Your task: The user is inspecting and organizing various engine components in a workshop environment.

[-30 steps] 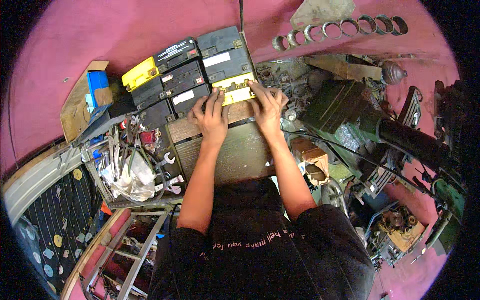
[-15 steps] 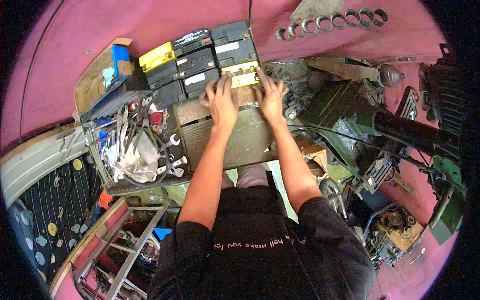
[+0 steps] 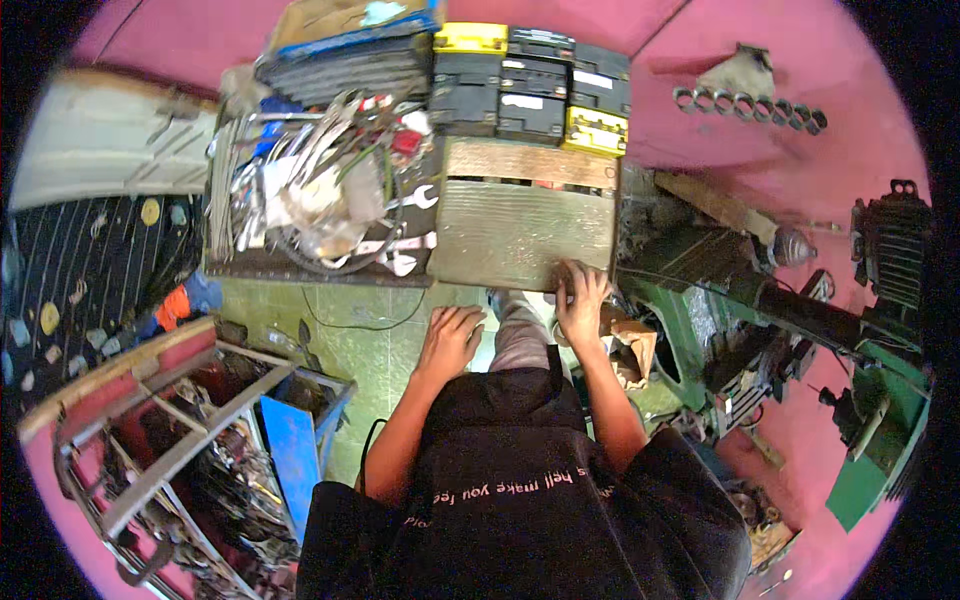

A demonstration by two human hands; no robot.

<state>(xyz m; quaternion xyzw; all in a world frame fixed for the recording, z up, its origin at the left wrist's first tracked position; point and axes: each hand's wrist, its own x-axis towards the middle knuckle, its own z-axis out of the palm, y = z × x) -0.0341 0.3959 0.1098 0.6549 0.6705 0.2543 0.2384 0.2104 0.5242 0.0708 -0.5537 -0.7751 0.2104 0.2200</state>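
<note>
Wide brown wooden bench top point(image 3: 525, 225) before me, boxy black and yellow plastic-cased batteries point(image 3: 530, 118) at its far end.
Bench: likely stiff, heavy; grab near edge. Batteries probably dense, rigid; hold case sides. My right hand point(image 3: 583, 310): fingers bent over near edge, can't tell if gripping. Left hand point(image 3: 450, 340): loosely curled, nothing visible held. Pale lettering on my black fabric shirt point(image 3: 560, 540); white battery labels point(image 3: 522, 101) unreadable.

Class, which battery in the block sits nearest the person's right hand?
The yellow battery at the block's near right corner, closest to the right hand. The other yellow one is at the far left corner; the remaining batteries are dark.
</note>
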